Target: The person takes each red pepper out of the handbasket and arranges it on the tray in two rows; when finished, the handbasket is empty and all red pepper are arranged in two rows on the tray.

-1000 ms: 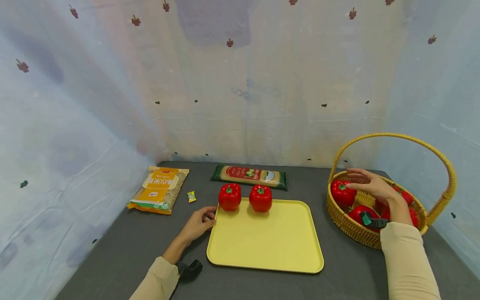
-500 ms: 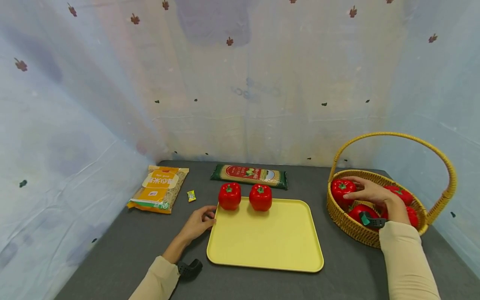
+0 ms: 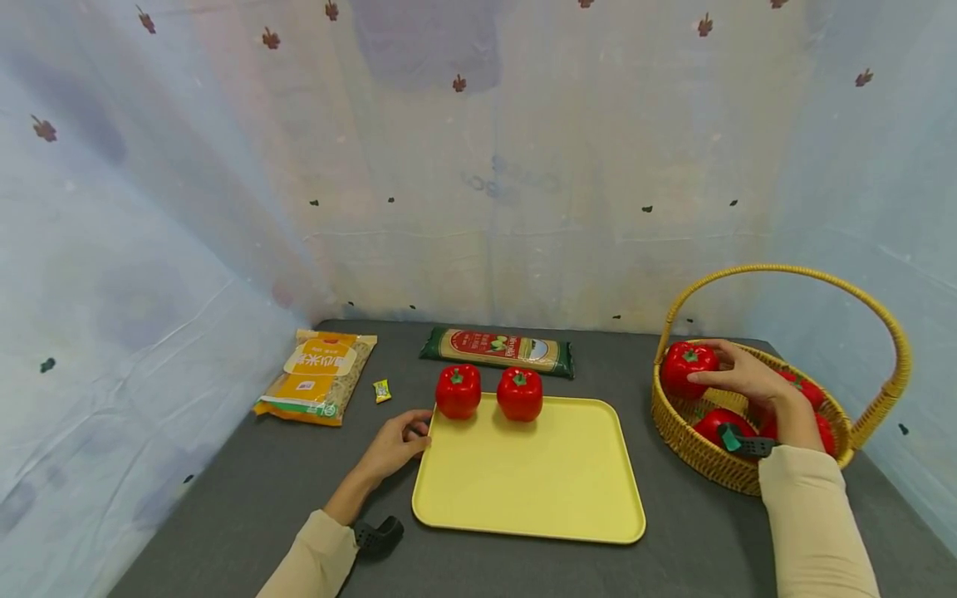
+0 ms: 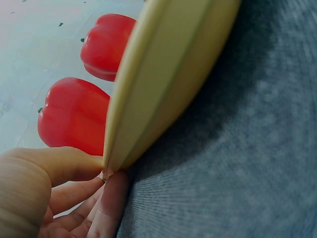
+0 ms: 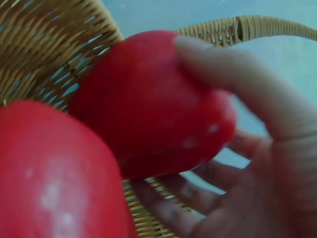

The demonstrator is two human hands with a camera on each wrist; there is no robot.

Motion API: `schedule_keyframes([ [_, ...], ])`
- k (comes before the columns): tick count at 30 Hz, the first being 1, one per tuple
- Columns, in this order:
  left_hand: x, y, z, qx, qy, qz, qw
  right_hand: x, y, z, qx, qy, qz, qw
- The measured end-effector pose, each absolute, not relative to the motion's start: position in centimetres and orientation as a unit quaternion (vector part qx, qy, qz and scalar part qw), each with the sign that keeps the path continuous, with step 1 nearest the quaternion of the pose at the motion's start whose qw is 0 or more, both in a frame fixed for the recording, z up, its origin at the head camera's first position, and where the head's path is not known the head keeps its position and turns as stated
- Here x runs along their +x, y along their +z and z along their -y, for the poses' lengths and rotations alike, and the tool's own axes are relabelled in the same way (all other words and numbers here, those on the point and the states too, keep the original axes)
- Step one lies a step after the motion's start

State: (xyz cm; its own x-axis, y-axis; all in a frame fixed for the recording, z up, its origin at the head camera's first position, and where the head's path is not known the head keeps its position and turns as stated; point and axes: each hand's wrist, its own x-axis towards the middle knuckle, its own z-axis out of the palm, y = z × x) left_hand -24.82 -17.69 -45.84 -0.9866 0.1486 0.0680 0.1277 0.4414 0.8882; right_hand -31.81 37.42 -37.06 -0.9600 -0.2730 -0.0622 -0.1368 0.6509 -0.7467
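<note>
My right hand (image 3: 751, 378) grips a red bell pepper (image 3: 684, 368) at the left side of a wicker basket (image 3: 691, 453). In the right wrist view the thumb lies over that pepper (image 5: 153, 99) and the fingers curl beneath it. Another red pepper (image 5: 54, 173) sits close by in the basket. At the left edge of a yellow tray (image 3: 531, 482), my left hand (image 3: 392, 447) pinches the rim between thumb and fingers, as the left wrist view shows. Two red bell peppers, one left (image 3: 458, 392) and one right (image 3: 519, 395), stand upright along the tray's far edge.
Behind the tray lies a green and red pasta packet (image 3: 497, 350). To the left are an orange bag of grain (image 3: 321, 378) and a small yellow wrapped candy (image 3: 382, 391). The basket's tall handle (image 3: 785, 268) arches over the right arm. A patterned curtain (image 3: 478, 208) hangs behind.
My right hand has closed its fingers round the pepper and lifted it slightly, shifting it a little to the right. The left hand and tray stay where they were.
</note>
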Motion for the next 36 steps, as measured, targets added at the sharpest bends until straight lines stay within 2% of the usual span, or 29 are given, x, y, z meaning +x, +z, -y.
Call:
schedule_keyframes([
  [5,-25.8,-47.4,18.3,0.090,0.525,-0.846,0.014,-31.0,-35.6,-36.7,-0.096,-0.409,-0.905,0.067],
  [14,-26.0,-47.9,18.6,0.090,0.533,-0.841,0.015,-29.0,-33.7,-35.5,-0.116,-0.431,-0.895,0.023],
  [23,-26.0,-47.7,18.5,0.080,0.529,-0.844,0.014,-27.6,-33.4,-32.1,-0.191,-0.490,-0.851,-0.011],
  [29,-25.9,-47.5,18.4,0.081,0.531,-0.843,0.018,-27.5,-34.1,-29.4,-0.257,-0.524,-0.812,0.002],
  [36,-26.0,-47.6,18.5,0.082,0.530,-0.844,0.018,-28.0,-35.6,-27.1,-0.281,-0.532,-0.799,0.018],
])
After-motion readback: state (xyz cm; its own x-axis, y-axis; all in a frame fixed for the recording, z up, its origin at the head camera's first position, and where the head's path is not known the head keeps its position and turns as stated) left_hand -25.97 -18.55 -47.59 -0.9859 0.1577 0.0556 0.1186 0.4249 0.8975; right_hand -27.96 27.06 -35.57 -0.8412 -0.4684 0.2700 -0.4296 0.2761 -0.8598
